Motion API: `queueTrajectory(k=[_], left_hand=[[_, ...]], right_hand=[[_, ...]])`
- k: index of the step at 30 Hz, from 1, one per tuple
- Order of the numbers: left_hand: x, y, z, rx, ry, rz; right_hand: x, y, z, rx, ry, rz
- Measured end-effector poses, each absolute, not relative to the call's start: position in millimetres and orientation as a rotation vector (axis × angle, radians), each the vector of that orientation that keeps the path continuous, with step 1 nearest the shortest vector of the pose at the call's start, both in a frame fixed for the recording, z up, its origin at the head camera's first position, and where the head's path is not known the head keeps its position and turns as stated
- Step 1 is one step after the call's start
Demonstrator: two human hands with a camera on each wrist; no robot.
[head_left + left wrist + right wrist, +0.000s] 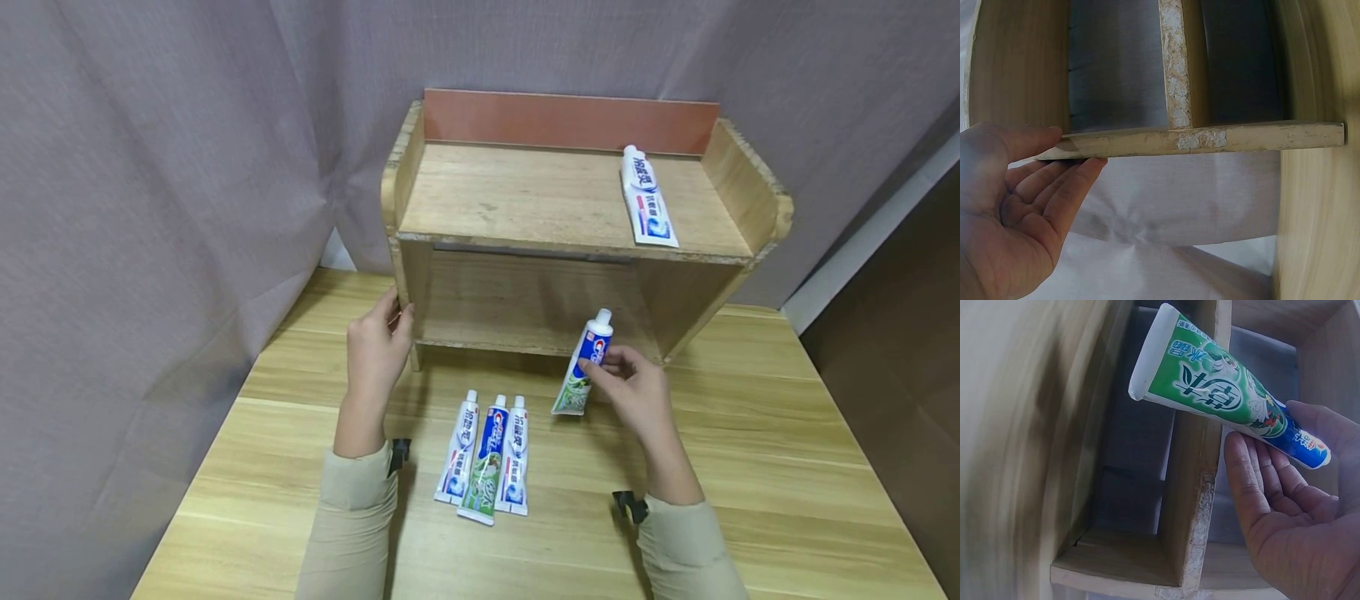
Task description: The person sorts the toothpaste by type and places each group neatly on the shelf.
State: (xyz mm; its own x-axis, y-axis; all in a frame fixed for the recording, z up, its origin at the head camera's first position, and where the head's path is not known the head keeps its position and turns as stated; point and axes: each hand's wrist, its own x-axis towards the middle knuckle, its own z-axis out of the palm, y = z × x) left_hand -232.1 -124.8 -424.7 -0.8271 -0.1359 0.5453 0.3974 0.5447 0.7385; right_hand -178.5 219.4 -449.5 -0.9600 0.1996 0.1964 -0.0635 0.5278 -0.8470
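A blue and green toothpaste tube (582, 372) is pinched between the thumb and fingers of my right hand (637, 390), cap upward, in front of the shelf's lower opening. In the right wrist view the green end of that tube (1216, 381) points to the upper left. My left hand (378, 346) grips the front edge of the left side panel of the wooden shelf (525, 196). The left wrist view shows the thumb on one face of that side panel (1141, 142) and the fingers on the other.
On the table (285, 450) lie a white tube (459, 454), a blue and green tube (487, 467) and another white tube (514, 458), side by side. One more white tube (647, 200) lies on the upper shelf, toward the right. A grey curtain (187, 208) hangs behind.
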Motion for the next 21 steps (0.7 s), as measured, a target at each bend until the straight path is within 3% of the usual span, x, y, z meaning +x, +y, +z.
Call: queueTrajectory(k=[21], left_hand=[[-232.4,-125.9,-425.3,-0.214,-2.236,-1.266]], right_hand=[[-195.2,228.7,-442.4,-0.091,-2.447,1.383]])
